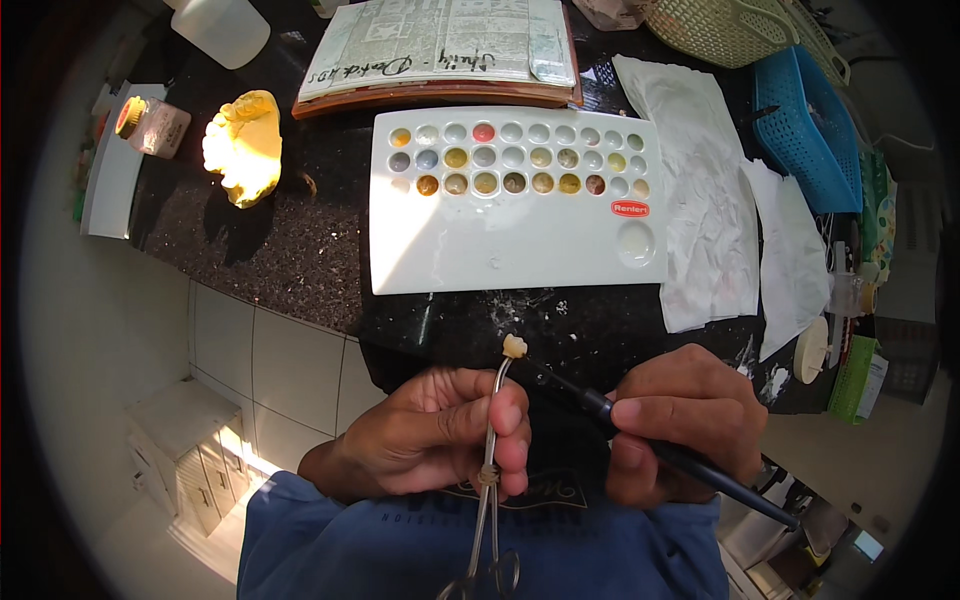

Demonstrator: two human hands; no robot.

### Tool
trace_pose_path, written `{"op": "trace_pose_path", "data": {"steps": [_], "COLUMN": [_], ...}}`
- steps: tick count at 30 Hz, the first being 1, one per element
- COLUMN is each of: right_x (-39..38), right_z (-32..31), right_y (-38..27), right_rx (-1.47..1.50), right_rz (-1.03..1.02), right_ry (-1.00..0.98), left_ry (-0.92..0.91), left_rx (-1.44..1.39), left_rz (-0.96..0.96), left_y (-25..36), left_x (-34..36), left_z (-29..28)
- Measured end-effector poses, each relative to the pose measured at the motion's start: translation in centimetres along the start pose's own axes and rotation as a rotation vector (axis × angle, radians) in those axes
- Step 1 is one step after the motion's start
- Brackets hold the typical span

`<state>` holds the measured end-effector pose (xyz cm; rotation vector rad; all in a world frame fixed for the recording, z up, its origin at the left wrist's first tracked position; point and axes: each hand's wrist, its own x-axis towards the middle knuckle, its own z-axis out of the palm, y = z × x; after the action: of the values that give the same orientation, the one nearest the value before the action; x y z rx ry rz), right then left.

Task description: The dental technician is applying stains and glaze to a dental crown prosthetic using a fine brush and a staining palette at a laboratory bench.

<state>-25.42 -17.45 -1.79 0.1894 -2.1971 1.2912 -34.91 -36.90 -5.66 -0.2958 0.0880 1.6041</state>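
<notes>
My left hand (415, 430) is closed around curved metal forceps (489, 478), whose ring handles hang toward my shirt. Their tip grips a small cream-coloured tooth crown (514, 346). Between the fingers of my right hand (695, 410) is a slim brush (715, 481) with a dark handle. Its dark tip points left and lies close to the crown; whether the two touch, I cannot tell. Beyond my hands lies a white paint palette (460, 245) with rows of small round wells holding yellow, brown, grey, red and whitish colours.
A yellowish dental cast (243, 150) and a small bottle (155, 127) stand at the left. Behind the palette lies a paper-covered board (440, 50). Crumpled white tissue (700, 200) and a blue basket (808, 130) are on the right. The dark counter's near edge (270, 316) runs along the left.
</notes>
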Motion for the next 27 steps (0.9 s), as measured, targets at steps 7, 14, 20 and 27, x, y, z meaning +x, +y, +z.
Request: {"op": "trace_pose_path", "data": {"steps": [7, 14, 20, 27], "right_x": [0.1, -0.1, -0.3, -0.4], "right_z": [0.3, 0.4, 0.1, 0.0], "right_y": [0.0, 0.1, 0.1, 0.1], "right_rx": [-0.005, -0.009, 0.006, -0.097], "right_rz": [0.014, -0.001, -0.009, -0.062], "right_ry": [0.0, 0.033, 0.025, -0.069], "left_ry": [0.016, 0.055, -0.058, -0.033], "left_rx": [0.025, 0.07, 0.107, 0.182], "left_rz": [0.015, 0.017, 0.033, 0.074], "left_y": [-0.1, 0.0, -0.2, -0.5], "left_x": [0.0, 0.0, 0.0, 0.1], "left_z": [0.0, 0.0, -1.4, -1.5]}}
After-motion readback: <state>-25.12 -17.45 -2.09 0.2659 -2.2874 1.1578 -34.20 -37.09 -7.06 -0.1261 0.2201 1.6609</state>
